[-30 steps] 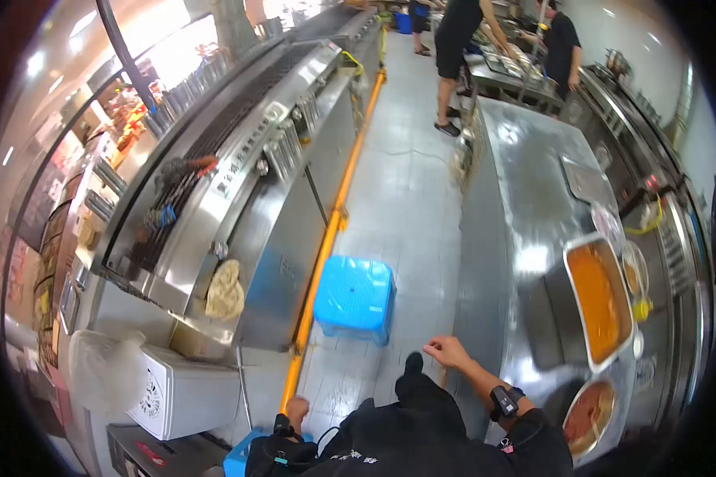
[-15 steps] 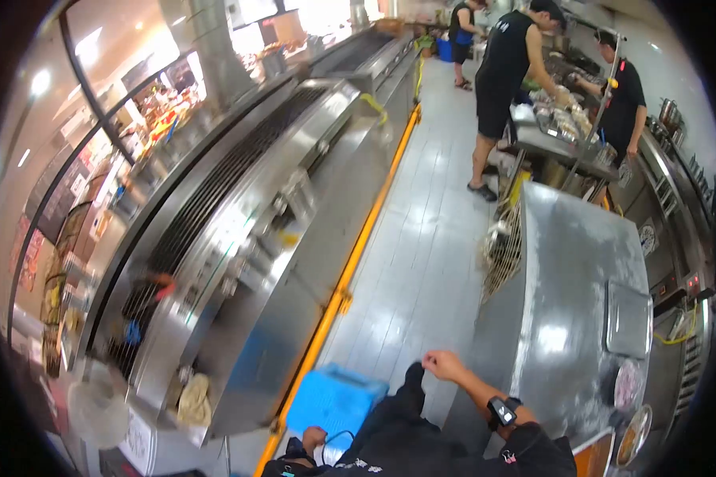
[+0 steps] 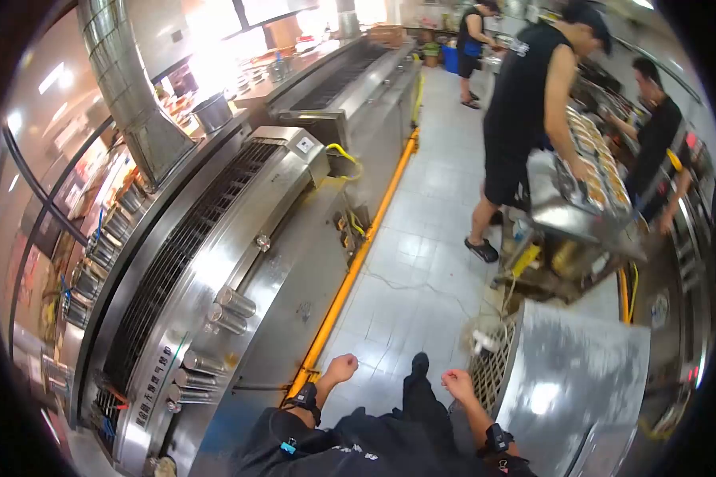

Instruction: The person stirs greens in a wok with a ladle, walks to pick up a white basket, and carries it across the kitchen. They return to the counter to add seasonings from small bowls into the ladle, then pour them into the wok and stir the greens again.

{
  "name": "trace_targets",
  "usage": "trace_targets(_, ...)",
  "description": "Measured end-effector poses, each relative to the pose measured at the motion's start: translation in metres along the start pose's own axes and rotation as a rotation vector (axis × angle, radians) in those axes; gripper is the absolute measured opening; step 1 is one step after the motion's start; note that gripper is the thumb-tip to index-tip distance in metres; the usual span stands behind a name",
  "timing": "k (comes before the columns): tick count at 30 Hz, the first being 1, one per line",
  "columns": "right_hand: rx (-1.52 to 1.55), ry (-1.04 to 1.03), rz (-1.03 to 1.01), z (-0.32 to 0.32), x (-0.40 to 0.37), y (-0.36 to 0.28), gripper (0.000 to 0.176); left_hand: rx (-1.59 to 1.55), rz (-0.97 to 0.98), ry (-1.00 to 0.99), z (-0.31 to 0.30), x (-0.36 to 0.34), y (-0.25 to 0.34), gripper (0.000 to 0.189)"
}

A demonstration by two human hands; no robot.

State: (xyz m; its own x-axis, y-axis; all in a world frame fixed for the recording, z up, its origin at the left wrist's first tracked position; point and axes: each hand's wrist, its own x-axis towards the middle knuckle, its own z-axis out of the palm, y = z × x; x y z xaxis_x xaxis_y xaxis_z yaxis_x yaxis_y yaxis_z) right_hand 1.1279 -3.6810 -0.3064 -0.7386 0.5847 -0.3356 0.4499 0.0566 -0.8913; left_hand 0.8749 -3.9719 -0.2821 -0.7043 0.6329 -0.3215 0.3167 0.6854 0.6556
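My left hand (image 3: 343,370) is held in front of my body with its fingers curled in, and nothing shows in it. It is nearest the yellow pipe (image 3: 352,265) along the base of the long steel grill (image 3: 187,230). On the other side, my right hand (image 3: 458,385) is loosely closed, with no object visible in it. It hangs beside the mesh side (image 3: 493,366) of a steel table (image 3: 569,358), apart from it. Both wrists wear dark devices. A dark shoe (image 3: 419,365) shows between my hands on the tiled floor.
Ahead on the right, a co-worker in black (image 3: 525,103) bends over a steel worktable (image 3: 561,208) with rows of food. Another person (image 3: 652,131) stands across from them, and a third (image 3: 471,52) is farther back. Steel cups (image 3: 235,302) line the grill's front. A cable lies on the floor.
My view has moved forward along the aisle, and the co-workers look closer. The blue object by my left side is out of view. My left hand has come up and forward.
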Motion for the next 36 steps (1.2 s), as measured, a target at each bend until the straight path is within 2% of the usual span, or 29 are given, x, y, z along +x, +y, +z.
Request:
trace_targets(2,-0.016,-0.063,0.021,-0.017,0.081,-0.029,0.017,0.107,-0.022,-0.029,-0.008,0.062,0.002,0.028)
trace_targets(4,0.028,-0.148,0.1,-0.017,0.141,-0.069,0.021,0.211,-0.085,-0.138,-0.014,0.081,-0.005,0.03)
trace_targets(6,-0.061,-0.237,-0.029,-0.02,0.217,-0.11,0.022,0.145,-0.079,-0.064,-0.01,0.101,-0.032,0.034)
trace_targets(7,-0.11,-0.274,-0.096,-0.023,0.256,-0.13,0.023,0.084,-0.23,-0.063,-0.019,0.109,-0.022,0.036)
trace_targets(8,-0.104,-0.297,-0.1,-0.024,0.291,-0.154,0.022,-0.104,-0.457,-0.062,-0.018,0.117,-0.023,0.035)
trace_targets(9,-0.135,-0.34,-0.163,-0.028,0.33,-0.171,0.021,-0.16,-0.579,-0.085,-0.014,0.128,-0.032,0.034)
trace_targets(11,-0.18,-0.422,-0.283,-0.025,0.411,-0.201,0.018,0.129,-0.539,-0.128,-0.019,0.15,-0.029,0.036)
trace_targets(12,-0.233,-0.429,-0.329,-0.022,0.45,-0.213,0.019,0.121,-0.538,-0.154,-0.017,0.165,-0.033,0.035)
trace_targets(13,-0.289,-0.43,-0.371,-0.024,0.489,-0.225,0.019,0.114,-0.586,-0.386,-0.017,0.192,-0.038,0.03)
trace_targets(14,-0.345,-0.421,-0.41,-0.026,0.527,-0.235,0.019,0.033,-0.701,-0.496,-0.023,0.218,-0.031,0.026)
trace_targets(16,-0.449,-0.419,-0.436,-0.024,0.597,-0.25,0.021,0.625,0.134,-0.533,-0.019,0.268,-0.06,0.027)
trace_targets(17,-0.5,-0.39,-0.442,-0.027,0.633,-0.259,0.021,0.555,0.059,-0.567,-0.022,0.308,-0.068,0.026)
trace_targets(19,-0.636,-0.434,-0.362,-0.033,0.7,-0.268,0.023,0.546,0.156,-0.574,-0.034,0.396,-0.081,0.025)
trace_targets(21,-0.607,-0.372,-0.322,-0.047,0.742,-0.283,0.024,0.518,-0.251,-0.654,-0.074,0.506,-0.024,0.027)
trace_targets(23,-0.576,-0.311,-0.316,-0.072,0.798,-0.307,0.024,0.312,-0.189,-0.346,-0.123,0.603,0.03,0.031)
trace_targets(25,-0.526,-0.27,-0.298,-0.093,0.849,-0.319,0.025,0.185,-0.145,-0.12,-0.188,0.696,0.139,0.028)
trace_targets(27,-0.565,-0.204,-0.213,-0.114,0.912,-0.319,0.025,-0.003,-0.072,-0.048,-0.206,0.793,0.168,0.026)
trace_targets(30,-0.49,-0.157,-0.063,-0.138,1.01,-0.317,0.025,-0.144,-0.162,-0.04,-0.234,0.904,0.233,0.028)
trace_targets(31,-0.447,-0.154,-0.008,-0.147,1.039,-0.315,0.024,-0.088,-0.158,-0.035,-0.233,0.933,0.24,0.029)
trace_targets(32,-0.421,-0.148,-0.053,-0.155,1.068,-0.314,0.025,-0.039,-0.159,-0.025,-0.231,0.957,0.24,0.031)
trace_targets(33,-0.42,-0.226,-0.082,-0.168,1.098,-0.318,0.026,0.008,-0.155,-0.006,-0.231,0.985,0.241,0.032)
trace_targets(35,-0.398,-0.299,-0.006,-0.194,1.153,-0.342,0.026,0.103,-0.284,-0.18,-0.226,1.031,0.219,0.033)
trace_targets(36,-0.355,-0.298,0.075,-0.203,1.179,-0.352,0.024,0.158,-0.273,-0.195,-0.23,1.043,0.213,0.033)
